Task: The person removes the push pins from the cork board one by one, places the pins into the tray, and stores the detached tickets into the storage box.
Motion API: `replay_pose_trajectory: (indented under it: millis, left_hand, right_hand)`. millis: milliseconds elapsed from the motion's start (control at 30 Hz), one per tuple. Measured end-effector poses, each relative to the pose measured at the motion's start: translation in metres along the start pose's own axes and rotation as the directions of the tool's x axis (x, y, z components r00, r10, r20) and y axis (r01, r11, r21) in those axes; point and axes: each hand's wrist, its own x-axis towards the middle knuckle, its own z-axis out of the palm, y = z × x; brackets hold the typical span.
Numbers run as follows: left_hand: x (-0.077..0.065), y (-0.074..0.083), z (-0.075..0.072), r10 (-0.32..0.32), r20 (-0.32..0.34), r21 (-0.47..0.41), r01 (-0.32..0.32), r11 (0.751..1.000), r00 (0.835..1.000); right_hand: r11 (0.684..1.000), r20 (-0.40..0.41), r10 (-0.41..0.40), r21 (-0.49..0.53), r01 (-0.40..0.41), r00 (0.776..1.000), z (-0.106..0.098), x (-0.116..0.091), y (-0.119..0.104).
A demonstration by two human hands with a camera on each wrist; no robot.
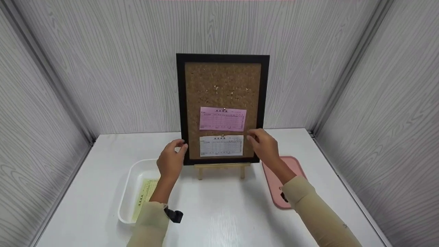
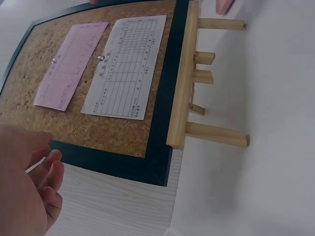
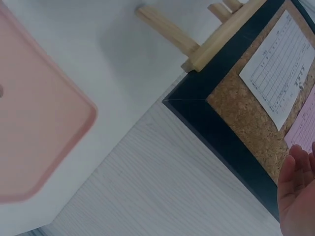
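A black-framed cork board point(image 1: 223, 79) stands on a small wooden easel point(image 1: 223, 166). Pinned to its lower half are a pink printed slip point(image 1: 223, 119) and, below it, a white printed slip point(image 1: 221, 146), each with a pin at its top. My left hand point(image 1: 171, 159) is at the left edge of the frame, fingers loosely bent; whether it touches the frame is hard to tell. Beside the slips, at the board's lower right, my right hand point(image 1: 265, 145) has relaxed fingers with nothing visible between them. In the right wrist view, its fingertips appear near the pink slip point(image 3: 302, 123).
At the left is a white tray point(image 1: 124, 192) with yellow-green printed slips point(image 1: 145, 192) inside. A pink tray point(image 1: 274, 185) lies at the right, partly under the right forearm; a small dark item shows beside the sleeve. Wood-grain panels point(image 1: 120, 68) enclose the white table.
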Motion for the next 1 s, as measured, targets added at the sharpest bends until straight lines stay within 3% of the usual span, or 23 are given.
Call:
replay_pose_trajectory:
  millis: [500,800,1000]
  left_hand:
    - [0.044,0.044,0.015,0.062,-0.001,-0.036,-0.062,0.997,0.998]
    - [0.063,0.054,0.015,0.059,0.028,-0.055,-0.057,0.997,0.998]
    - [0.070,0.062,0.019,0.050,0.065,-0.087,-0.044,0.995,0.997]
  right_hand:
    - [0.999,-0.075,-0.041,0.003,0.041,0.996,0.016,0.047,-0.040]
    - [0.998,-0.105,0.050,0.055,-0.045,0.993,0.032,0.066,-0.057]
    - [0.997,-0.126,0.080,0.033,-0.077,0.989,0.039,0.076,-0.062]
